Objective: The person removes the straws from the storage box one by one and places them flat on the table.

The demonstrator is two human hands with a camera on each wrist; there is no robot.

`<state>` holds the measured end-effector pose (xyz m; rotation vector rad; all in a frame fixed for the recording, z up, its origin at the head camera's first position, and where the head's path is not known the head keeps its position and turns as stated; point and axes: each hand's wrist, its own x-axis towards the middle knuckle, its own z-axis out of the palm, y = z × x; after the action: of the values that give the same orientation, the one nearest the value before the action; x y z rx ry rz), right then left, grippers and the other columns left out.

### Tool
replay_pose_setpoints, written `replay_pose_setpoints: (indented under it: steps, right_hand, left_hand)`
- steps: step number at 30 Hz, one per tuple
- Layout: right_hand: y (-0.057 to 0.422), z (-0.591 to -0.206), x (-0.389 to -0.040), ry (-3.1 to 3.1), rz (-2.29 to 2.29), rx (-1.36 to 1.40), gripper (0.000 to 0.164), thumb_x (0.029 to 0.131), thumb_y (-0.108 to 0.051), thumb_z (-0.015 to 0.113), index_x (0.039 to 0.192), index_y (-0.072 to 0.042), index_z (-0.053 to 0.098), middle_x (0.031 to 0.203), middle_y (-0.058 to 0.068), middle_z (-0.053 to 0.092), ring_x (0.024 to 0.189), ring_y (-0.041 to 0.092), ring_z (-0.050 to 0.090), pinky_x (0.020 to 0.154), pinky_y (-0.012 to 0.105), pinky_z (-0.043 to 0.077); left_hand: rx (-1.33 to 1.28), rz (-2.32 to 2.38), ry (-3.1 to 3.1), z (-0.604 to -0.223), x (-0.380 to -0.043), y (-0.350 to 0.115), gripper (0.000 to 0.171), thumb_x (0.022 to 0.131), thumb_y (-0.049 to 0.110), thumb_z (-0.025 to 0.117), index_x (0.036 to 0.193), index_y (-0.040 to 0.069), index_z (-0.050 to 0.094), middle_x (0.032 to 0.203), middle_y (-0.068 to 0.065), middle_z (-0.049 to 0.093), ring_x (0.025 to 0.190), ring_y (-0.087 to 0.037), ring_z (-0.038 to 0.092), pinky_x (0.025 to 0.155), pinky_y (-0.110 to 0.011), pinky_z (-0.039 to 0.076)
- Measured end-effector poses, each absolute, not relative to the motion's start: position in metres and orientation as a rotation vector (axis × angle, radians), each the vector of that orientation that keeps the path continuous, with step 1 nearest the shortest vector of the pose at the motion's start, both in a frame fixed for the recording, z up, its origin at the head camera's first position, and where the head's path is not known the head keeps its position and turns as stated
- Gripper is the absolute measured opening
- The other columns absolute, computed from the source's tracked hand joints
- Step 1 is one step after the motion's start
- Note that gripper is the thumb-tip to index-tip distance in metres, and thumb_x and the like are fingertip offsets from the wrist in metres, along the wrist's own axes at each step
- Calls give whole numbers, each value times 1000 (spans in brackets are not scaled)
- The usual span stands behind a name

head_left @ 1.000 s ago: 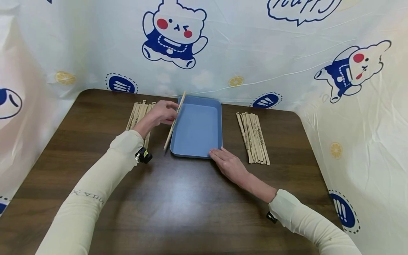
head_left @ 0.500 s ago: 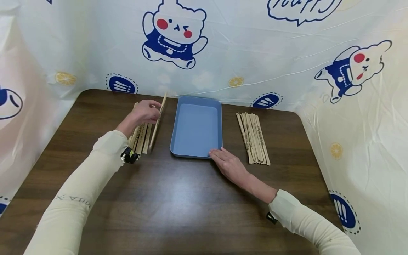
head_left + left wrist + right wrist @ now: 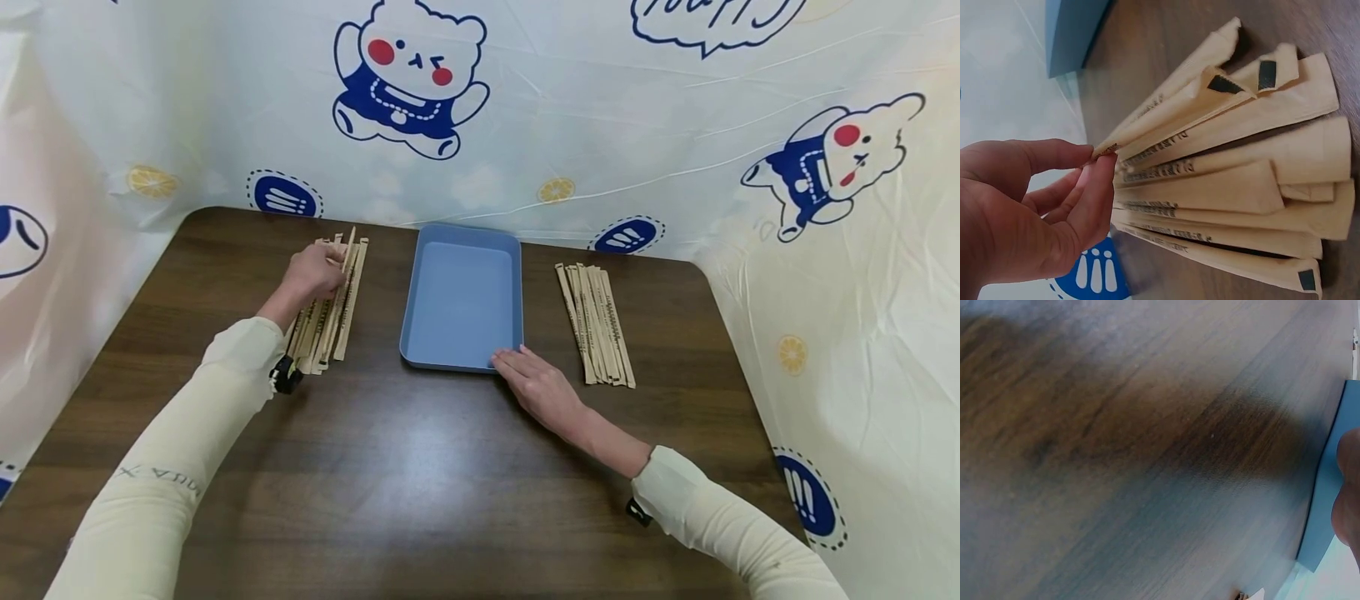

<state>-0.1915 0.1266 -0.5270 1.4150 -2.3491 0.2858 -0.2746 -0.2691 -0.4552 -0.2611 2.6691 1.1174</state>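
In the head view, my left hand (image 3: 311,275) is over the left bunch of slim paper-wrapped sticks (image 3: 341,333). Its thumb and fingertip pinch one paper-wrapped stick (image 3: 1160,122) in the left wrist view, where the others fan out beside it, tan with dark print. Sealed ends and dark squares show on several wrappers; what is inside stays hidden. My right hand (image 3: 540,387) lies with fairly straight fingers on the near right corner of a shallow blue tray (image 3: 411,308). In the right wrist view only part of that hand (image 3: 1349,494) shows, against the tray's side (image 3: 1325,500).
A second bunch of paper-wrapped sticks (image 3: 596,325) lies on the dark wooden table (image 3: 420,483), right of the tray. A pale printed sheet (image 3: 555,108) hangs behind and at both sides of the table.
My left hand has moved left, away from the tray's left edge to the left bunch, with a pinched paper-wrapped stick. My right hand and the tray have stayed put.
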Motion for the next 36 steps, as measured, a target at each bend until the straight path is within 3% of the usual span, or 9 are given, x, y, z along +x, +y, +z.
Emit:
replay_pose_setpoints:
  steps: [2,11,20,25,30,32,34,36]
  right_hand:
    - [126,-527,-191,-2355,284,1416,37,87,-1,60,124,1,56,123,14,56,116,24,50,101,40,35]
    - [125,-526,-189,-2365,274,1419,36,87,-2,59,123,1,57,123,14,57,117,23,50,102,39,35]
    - [125,-524,-192,-2357,272,1434,35,88,-2,58,123,1,57,123,14,57,116,23,50,101,39,35]
    - [125,-525,-193,-2353,268,1442,33,89,-3,56,122,1,58,123,14,57,116,23,51,101,39,35]
    - [126,-525,-194,-2342,268,1442,33,88,-3,58,121,1,59,121,14,58,115,23,52,100,39,36]
    - [126,-525,-194,-2336,273,1443,32,88,-3,58,120,1,59,120,14,58,114,23,52,100,39,37]
    - [126,-525,-194,-2332,273,1444,31,90,-5,56,120,1,60,120,14,59,114,23,52,99,39,37]
    - [127,-525,-195,-2326,297,1440,30,91,-6,54,120,1,60,119,14,59,113,23,53,99,39,38]
  left_hand:
    - [-263,1067,2696,-457,-274,-272,48,80,2,51,127,-6,48,110,-25,54,65,-23,56,49,-26,48]
    - [-248,981,2738,-463,-269,-276,43,80,4,54,121,-8,50,99,-25,54,60,-19,59,49,-26,48]
    - [-246,938,2758,-465,-269,-276,41,81,4,57,120,-7,51,111,-27,50,69,-23,57,51,-27,48]
    - [-252,940,2753,-464,-267,-274,36,81,3,57,115,-5,52,109,-24,49,76,-27,53,53,-27,46]
    - [-253,962,2779,-465,-267,-275,12,80,5,59,87,-1,52,78,-13,50,60,-21,48,46,-27,39]
    - [-251,958,2804,-464,-267,-275,12,80,7,60,78,2,50,69,-9,48,56,-20,45,46,-29,37]
    - [-239,957,2817,-462,-268,-273,12,82,11,59,83,0,54,75,-12,54,61,-24,49,52,-34,41]
    - [-215,951,2826,-458,-269,-271,21,84,16,57,96,-1,59,99,-17,58,76,-30,53,62,-40,45]
